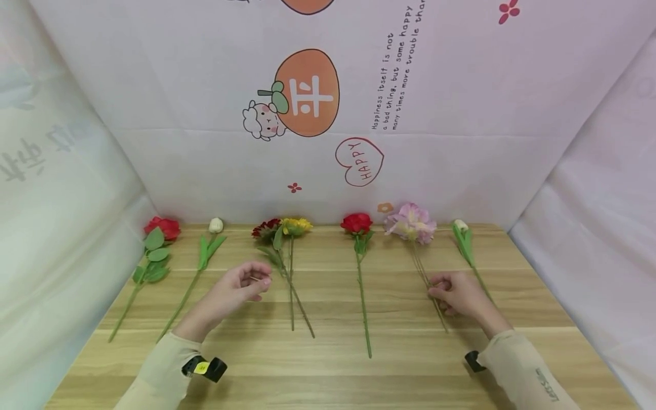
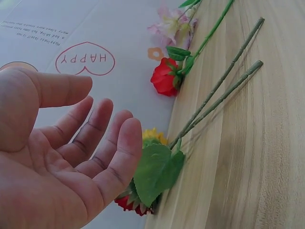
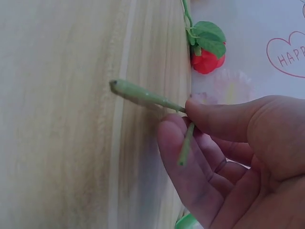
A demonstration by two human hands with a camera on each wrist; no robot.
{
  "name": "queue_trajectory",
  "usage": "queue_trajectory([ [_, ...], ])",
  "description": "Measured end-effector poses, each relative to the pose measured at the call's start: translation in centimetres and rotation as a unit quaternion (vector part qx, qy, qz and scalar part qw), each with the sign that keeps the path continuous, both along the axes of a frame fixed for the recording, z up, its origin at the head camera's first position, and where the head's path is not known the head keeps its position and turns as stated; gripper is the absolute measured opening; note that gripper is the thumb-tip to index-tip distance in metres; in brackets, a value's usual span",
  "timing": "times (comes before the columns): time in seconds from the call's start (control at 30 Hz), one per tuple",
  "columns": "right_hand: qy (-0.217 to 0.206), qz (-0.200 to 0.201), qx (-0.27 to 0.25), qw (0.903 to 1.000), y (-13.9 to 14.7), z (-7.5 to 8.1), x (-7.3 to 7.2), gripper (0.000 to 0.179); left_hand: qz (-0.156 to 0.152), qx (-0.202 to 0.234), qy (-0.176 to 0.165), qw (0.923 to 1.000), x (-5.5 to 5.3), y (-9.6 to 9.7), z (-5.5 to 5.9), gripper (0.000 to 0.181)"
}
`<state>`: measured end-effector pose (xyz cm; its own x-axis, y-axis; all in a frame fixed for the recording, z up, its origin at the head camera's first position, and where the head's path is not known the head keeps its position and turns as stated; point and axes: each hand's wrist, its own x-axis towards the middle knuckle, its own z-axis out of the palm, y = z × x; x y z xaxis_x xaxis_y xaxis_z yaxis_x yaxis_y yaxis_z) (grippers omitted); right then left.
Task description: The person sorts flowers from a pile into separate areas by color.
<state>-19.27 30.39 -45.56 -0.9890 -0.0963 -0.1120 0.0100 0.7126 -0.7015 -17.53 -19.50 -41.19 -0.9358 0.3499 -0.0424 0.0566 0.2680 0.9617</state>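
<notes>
My right hand [image 1: 458, 293] pinches the thin green stem [image 3: 143, 95] of a pink-and-white flower [image 1: 411, 223] between thumb and fingers. A second, shorter stem end [image 3: 185, 148] pokes out below the thumb in the right wrist view. The pink bloom lies at the back edge of the table. My left hand [image 1: 246, 285] holds nothing, its fingers loosely bent and the palm showing in the left wrist view. Just right of it a dark red flower [image 1: 265, 229] and a yellow flower [image 1: 296, 226] lie with crossed stems. A broad green leaf [image 2: 158, 174] sits by the left fingertips.
A red flower [image 1: 357, 223] lies between the hands. At the left are a red rose [image 1: 164, 228] and a white tulip [image 1: 216, 225]; another white tulip [image 1: 463, 236] lies right of my right hand. Printed cloth [image 1: 205, 165] walls the wooden table [image 1: 328, 376] at back and sides.
</notes>
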Motion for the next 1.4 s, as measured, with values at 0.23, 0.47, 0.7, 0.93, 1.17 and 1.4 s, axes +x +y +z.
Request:
queue_trajectory([
  [0.23, 0.009, 0.007, 0.061, 0.9981, 0.4, -0.4, 0.2, 0.020, -0.012, -0.010, 0.007, 0.9999, -0.1, 0.2, -0.1, 0.030],
  [0.47, 0.010, 0.010, 0.083, 0.9965, 0.0, -0.3, 0.1, 0.026, -0.015, -0.013, 0.008, 0.9998, -0.3, 0.2, -0.1, 0.030],
  [0.7, -0.016, 0.000, 0.076, 0.9970, -0.6, 0.0, 0.2, 0.036, -0.017, -0.018, 0.008, 0.9997, -0.4, 0.0, -0.1, 0.031],
  [0.93, -0.038, -0.002, 0.056, 0.9977, -0.6, -0.3, 0.2, 0.043, -0.022, -0.022, 0.011, 0.9994, -0.3, 0.1, -0.1, 0.032],
  [1.17, -0.046, -0.009, 0.042, 0.9980, -0.8, -0.8, 0.3, 0.055, -0.022, -0.028, 0.010, 0.9993, -0.3, 0.2, 0.1, 0.033],
  [1.4, -0.038, -0.012, 0.047, 0.9981, -0.6, -0.6, 0.3, 0.059, -0.022, -0.029, 0.009, 0.9993, -0.2, 0.2, 0.3, 0.032],
])
